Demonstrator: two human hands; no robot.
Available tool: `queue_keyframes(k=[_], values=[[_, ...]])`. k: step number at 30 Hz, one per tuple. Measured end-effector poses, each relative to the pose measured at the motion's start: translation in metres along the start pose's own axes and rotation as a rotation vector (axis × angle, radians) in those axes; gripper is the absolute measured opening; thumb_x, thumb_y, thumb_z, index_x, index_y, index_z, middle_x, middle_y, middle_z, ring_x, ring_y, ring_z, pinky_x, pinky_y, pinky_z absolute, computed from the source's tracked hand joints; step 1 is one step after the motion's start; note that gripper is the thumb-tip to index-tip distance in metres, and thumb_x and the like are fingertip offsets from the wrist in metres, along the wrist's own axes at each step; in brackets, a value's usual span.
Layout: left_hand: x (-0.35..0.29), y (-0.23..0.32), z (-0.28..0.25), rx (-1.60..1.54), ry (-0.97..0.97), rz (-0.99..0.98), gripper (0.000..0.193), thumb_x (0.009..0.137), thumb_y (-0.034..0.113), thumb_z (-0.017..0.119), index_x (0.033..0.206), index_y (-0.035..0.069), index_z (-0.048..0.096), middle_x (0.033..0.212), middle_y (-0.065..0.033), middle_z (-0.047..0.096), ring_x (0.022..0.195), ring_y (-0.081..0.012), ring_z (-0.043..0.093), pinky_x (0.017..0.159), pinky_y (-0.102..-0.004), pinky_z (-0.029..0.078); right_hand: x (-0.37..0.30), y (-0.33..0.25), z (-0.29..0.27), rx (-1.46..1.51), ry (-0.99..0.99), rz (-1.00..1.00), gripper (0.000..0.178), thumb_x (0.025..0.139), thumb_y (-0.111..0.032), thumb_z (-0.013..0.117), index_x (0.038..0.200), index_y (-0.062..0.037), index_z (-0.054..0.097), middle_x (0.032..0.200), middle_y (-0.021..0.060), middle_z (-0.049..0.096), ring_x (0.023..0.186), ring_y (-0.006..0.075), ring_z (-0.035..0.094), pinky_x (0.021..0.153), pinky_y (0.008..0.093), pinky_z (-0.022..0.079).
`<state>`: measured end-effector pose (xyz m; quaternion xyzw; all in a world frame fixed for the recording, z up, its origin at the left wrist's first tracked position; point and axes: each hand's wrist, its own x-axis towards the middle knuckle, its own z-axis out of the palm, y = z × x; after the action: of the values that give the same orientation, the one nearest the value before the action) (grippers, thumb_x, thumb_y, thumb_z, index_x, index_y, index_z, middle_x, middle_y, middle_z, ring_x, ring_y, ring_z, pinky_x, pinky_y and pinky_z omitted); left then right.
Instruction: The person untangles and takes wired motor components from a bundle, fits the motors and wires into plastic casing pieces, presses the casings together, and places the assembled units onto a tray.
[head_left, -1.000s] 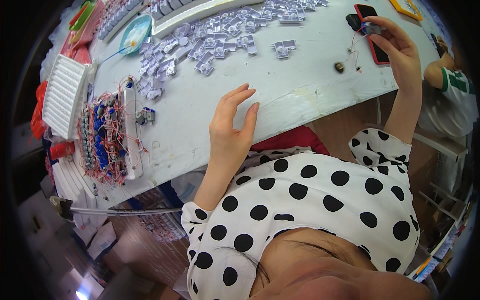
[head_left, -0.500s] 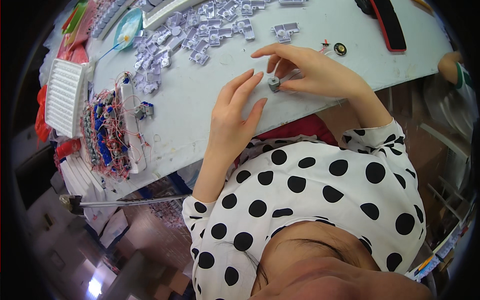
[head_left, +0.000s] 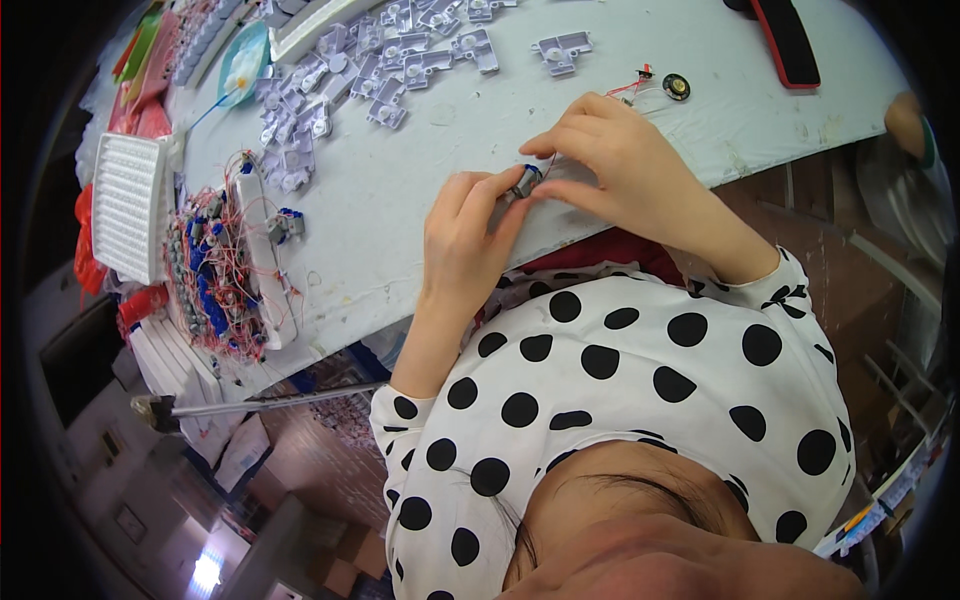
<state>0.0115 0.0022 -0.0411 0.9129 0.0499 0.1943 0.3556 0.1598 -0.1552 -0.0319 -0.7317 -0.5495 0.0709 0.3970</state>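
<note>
A white shirt with black dots (head_left: 560, 390) lay nearest, on the body side of the small grey part, and a strip of red cloth (head_left: 600, 250) showed between the two, below the table edge. The left hand (head_left: 462, 240) came in from the left of the small grey part (head_left: 526, 181), thumb and forefinger drawn narrow and holding it just above the table (head_left: 380, 210). The part had a blue end. From its right side reached the right hand (head_left: 620, 165), its thumb and fingers partly spread around the part's right end; a thin wire ran there, and whether these fingertips gripped part or wire could not be told.

Well to the left of the part lay a white block (head_left: 265, 260), then a heap of wired parts (head_left: 210, 265) in grey, blue and red, and past that a white ridged tray (head_left: 128, 208). Beyond the part, to the right, was a round dark disc (head_left: 676, 87) with a red connector (head_left: 646, 70) near it. Farther straight beyond it sat a lone lilac housing (head_left: 562, 52); beyond and left spread many lilac housings (head_left: 425, 66). Far off to its right rested a red-edged black phone (head_left: 786, 40).
</note>
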Motion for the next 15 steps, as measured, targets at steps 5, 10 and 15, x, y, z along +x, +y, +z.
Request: queue_keyframes(k=[5, 10, 15], values=[[-0.006, 0.003, 0.000, -0.011, 0.027, 0.006, 0.031, 0.075, -0.005, 0.080, 0.104, 0.002, 0.071, 0.094, -0.0101, 0.070, 0.083, -0.0210, 0.069, 0.070, -0.0287, 0.056, -0.001, -0.003, 0.007, 0.063, 0.006, 0.051, 0.028, 0.074, -0.019, 0.082, 0.098, -0.0078, 0.074, 0.088, 0.0033, 0.067, 0.094, 0.0220, 0.057, 0.083, 0.0340, 0.046], [-0.009, 0.001, 0.000, -0.038, 0.049, 0.035, 0.032, 0.074, -0.006, 0.081, 0.103, 0.001, 0.072, 0.093, -0.0103, 0.070, 0.082, -0.0204, 0.069, 0.069, -0.0285, 0.056, -0.001, 0.000, 0.007, 0.154, -0.021, 0.054, 0.025, 0.074, -0.013, 0.080, 0.097, -0.0076, 0.075, 0.087, 0.0026, 0.065, 0.094, 0.0209, 0.056, 0.084, 0.0333, 0.045], [-0.011, 0.000, -0.006, -0.142, 0.051, -0.008, 0.031, 0.074, -0.008, 0.081, 0.103, 0.000, 0.072, 0.093, -0.0103, 0.070, 0.082, -0.0183, 0.070, 0.070, -0.0274, 0.056, 0.003, 0.000, -0.007, 0.274, -0.132, 0.110, 0.027, 0.077, -0.010, 0.078, 0.103, -0.0067, 0.076, 0.092, 0.0046, 0.067, 0.097, 0.0209, 0.056, 0.085, 0.0326, 0.046]])
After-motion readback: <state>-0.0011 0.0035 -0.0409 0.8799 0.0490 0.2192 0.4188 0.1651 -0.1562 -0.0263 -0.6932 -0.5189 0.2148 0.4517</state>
